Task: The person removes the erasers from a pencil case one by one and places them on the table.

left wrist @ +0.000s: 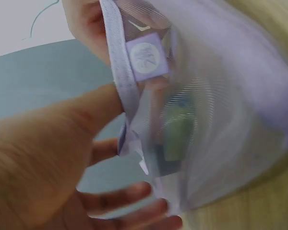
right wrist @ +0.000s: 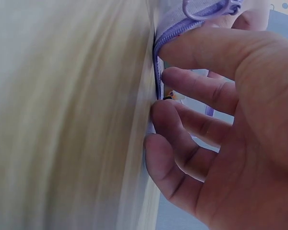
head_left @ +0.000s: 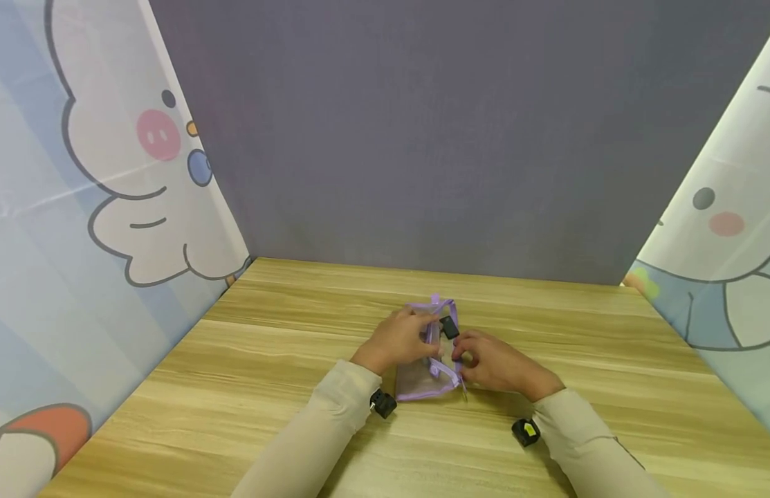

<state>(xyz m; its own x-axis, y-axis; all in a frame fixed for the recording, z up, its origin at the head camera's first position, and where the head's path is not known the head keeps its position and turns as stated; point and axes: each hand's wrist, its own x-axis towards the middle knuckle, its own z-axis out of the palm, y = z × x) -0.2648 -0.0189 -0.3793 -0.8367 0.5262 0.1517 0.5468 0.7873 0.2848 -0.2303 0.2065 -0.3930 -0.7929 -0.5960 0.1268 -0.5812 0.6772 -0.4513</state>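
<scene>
A purple-trimmed mesh zip pouch [head_left: 416, 377] lies on the table between the two hands, its mouth spread toward the right. My left hand [head_left: 397, 340] holds the near trim of the mouth, its thumb behind the strip beside a purple label [left wrist: 147, 56]; its other fingers extend past it. At the right side, my right hand [head_left: 493, 361] pinches the zipper edge [right wrist: 170, 36] low by the tabletop, near a ring-shaped zipper pull [right wrist: 201, 12]. A small black object [head_left: 450, 328] shows at the mouth. Through the mesh, a blurred green and dark shape [left wrist: 175, 134] shows.
The wood-grain table [head_left: 285, 332] extends around the pouch. A grey panel [head_left: 422, 138] rises behind it, and cartoon-print sheets [head_left: 123, 152] flank both sides. Small black cameras sit at the left wrist [head_left: 382, 404] and right wrist [head_left: 525, 432].
</scene>
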